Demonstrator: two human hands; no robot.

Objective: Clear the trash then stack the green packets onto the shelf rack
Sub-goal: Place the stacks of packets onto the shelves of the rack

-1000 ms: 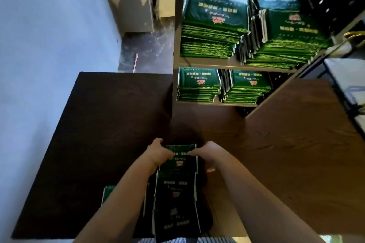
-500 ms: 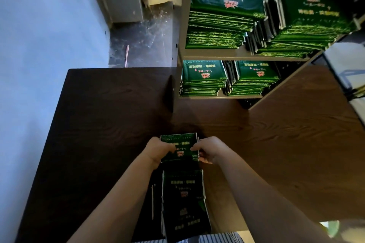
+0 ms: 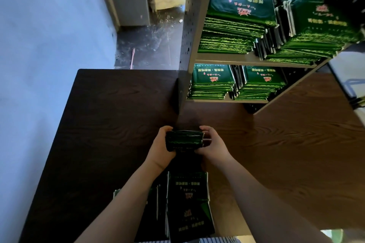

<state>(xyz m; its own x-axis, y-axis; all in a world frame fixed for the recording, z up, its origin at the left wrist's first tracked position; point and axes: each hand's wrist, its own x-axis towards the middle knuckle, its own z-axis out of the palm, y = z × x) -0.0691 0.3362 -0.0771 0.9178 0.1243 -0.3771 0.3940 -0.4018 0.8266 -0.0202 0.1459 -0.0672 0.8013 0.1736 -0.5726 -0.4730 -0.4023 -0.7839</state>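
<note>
Packets in hand: we've got a bundle of green packets (image 3: 184,141) turned edge-up between both hands, over the dark table (image 3: 102,124) and a little short of the shelf rack (image 3: 246,59). We can't tell whether its lower edge touches the wood. Our left hand (image 3: 161,149) wraps one end, fingers curled over the top. Our right hand (image 3: 214,146) clamps the other end the same way.

Here's the danger as we read it: the squeeze is only at the ends, so slick packets in the middle could slide out and fan across the table if the pressure eases.

The landing worries us too. The lower-shelf stacks (image 3: 212,85) sit close under the board above, so a thick bundle may snag going in. The upper-shelf stacks (image 3: 233,31) look tall and a bit slumped, and a nudge could tip them.

Around us, more packets (image 3: 187,203) lie near the table's front edge, between our forearms. Beyond the table, the dark floor (image 3: 150,45) carries scattered debris and a thin pink stick (image 3: 132,58). The rack's perforated upright (image 3: 194,31) stands left of the opening, so we'd come in to its right.
</note>
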